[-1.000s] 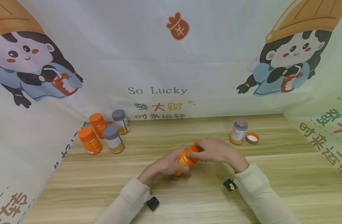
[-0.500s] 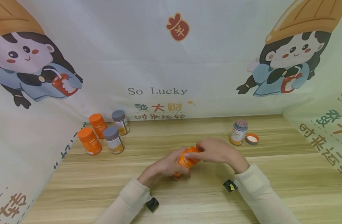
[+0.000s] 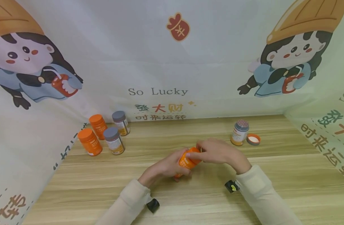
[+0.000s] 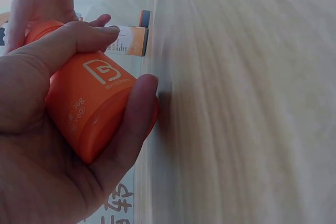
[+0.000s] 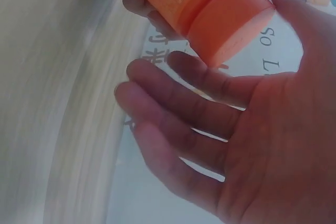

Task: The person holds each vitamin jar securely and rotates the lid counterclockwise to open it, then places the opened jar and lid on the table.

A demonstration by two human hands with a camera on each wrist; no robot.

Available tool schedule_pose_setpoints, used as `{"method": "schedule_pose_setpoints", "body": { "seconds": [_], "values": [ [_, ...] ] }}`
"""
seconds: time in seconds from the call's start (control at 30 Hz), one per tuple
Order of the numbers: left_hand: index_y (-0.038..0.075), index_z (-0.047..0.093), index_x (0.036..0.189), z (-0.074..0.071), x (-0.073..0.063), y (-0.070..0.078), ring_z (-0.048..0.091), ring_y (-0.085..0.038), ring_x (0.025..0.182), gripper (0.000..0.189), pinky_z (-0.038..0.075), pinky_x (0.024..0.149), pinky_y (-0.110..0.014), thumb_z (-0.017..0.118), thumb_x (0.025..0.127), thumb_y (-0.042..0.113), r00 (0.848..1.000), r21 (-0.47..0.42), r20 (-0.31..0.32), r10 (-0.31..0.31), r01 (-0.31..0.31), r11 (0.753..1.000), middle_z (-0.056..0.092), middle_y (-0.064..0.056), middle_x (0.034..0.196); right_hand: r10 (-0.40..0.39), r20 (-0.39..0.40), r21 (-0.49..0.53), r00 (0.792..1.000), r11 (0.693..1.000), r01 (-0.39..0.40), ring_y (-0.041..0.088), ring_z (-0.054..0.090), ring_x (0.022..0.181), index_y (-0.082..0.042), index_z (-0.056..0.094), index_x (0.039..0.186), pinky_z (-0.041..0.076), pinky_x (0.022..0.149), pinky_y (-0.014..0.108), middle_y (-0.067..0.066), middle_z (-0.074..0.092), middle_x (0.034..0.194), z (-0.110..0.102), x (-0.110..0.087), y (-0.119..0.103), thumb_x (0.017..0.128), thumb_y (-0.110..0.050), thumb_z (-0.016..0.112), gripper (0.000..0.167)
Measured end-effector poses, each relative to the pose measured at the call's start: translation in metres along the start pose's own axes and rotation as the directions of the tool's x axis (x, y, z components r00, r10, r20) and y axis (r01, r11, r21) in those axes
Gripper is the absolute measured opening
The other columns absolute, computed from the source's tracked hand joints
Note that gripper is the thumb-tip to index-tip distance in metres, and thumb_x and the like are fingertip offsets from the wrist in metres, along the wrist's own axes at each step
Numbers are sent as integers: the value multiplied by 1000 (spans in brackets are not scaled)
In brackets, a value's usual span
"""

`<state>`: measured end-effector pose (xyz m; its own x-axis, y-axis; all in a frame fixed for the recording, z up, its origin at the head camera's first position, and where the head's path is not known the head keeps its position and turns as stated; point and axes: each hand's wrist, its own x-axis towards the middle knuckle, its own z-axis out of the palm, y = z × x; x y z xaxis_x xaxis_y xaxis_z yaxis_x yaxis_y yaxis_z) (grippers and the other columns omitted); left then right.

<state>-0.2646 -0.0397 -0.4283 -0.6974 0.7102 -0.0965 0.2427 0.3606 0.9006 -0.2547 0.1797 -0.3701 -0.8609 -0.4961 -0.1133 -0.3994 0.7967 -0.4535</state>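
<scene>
Bottle (image 3: pixel 186 161), orange and tilted, contents hidden, is gripped by left hand (image 3: pixel 171 163), right hand (image 3: pixel 215 151) pinching its lid (image 5: pixel 231 24); an uncapped jar (image 3: pixel 239 135) shows a seal (image 3: pixel 242 123).

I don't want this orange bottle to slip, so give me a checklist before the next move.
1. Left grip secure on the orange bottle: ok, wrapped round it.
2. Cap on the bottle: ok, it sits on the end.
3. Right grip firm on the cap: cannot tell; three fingers are off it.
4. Cap loosened: cannot tell.
5. Bottle upright: not ok, it is tilted.
6. Uncapped jar upright and apart from both grips: ok, its lid beside it.
</scene>
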Motion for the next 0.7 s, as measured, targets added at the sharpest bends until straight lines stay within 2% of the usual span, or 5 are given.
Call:
{"method": "schedule_pose_setpoints", "body": {
  "seconds": [0.1, 0.2, 0.33, 0.57, 0.7],
  "values": [
    [12, 53, 130, 0, 0, 0, 56, -17, 67, 54, 53, 45, -28, 75, 82, 3, 1000, -5, 8, 6, -6, 1000, 57, -7, 99, -3, 13, 2, 1000, 1000, 3, 10, 57, 63, -20, 64, 89, 43, 55, 26, -7, 60, 71, 1, 1, 0, 95, -60, 60, 41],
    [10, 52, 126, 0, 0, 0, 55, -17, 62, 51, 53, 44, -28, 76, 81, 2, 1000, -16, 12, 12, -12, 1000, 56, -6, 93, -36, 14, -13, 999, 999, 36, 11, 53, 63, -17, 63, 98, 41, 55, 26, -5, 58, 73, 0, 1, 0, 92, -55, 65, 38],
    [10, 53, 123, 0, -1, 0, 55, -17, 61, 50, 53, 44, -28, 77, 80, 2, 1000, -19, 9, 11, -11, 1000, 55, -5, 91, -44, 3, -34, 999, 998, 44, 12, 51, 64, -16, 62, 106, 38, 54, 25, -5, 56, 73, 0, 0, 0, 89, -57, 69, 45],
    [10, 52, 127, 0, -1, 0, 54, -17, 63, 53, 52, 44, -28, 76, 81, 1, 1000, -22, 8, 8, -8, 1000, 56, -6, 95, 0, -8, -49, 1000, 999, 0, 11, 48, 62, -20, 62, 87, 33, 52, 25, -7, 49, 69, 2, 1, 0, 91, -67, 63, 47],
    [10, 52, 124, 0, -1, 0, 55, -16, 61, 50, 53, 44, -28, 77, 80, 2, 1000, -20, 3, 7, -7, 1000, 55, -5, 92, -45, -7, -67, 999, 997, 45, 10, 49, 63, -17, 63, 95, 36, 54, 24, -6, 52, 71, 2, 2, 2, 88, -60, 69, 44]
  ]
}}
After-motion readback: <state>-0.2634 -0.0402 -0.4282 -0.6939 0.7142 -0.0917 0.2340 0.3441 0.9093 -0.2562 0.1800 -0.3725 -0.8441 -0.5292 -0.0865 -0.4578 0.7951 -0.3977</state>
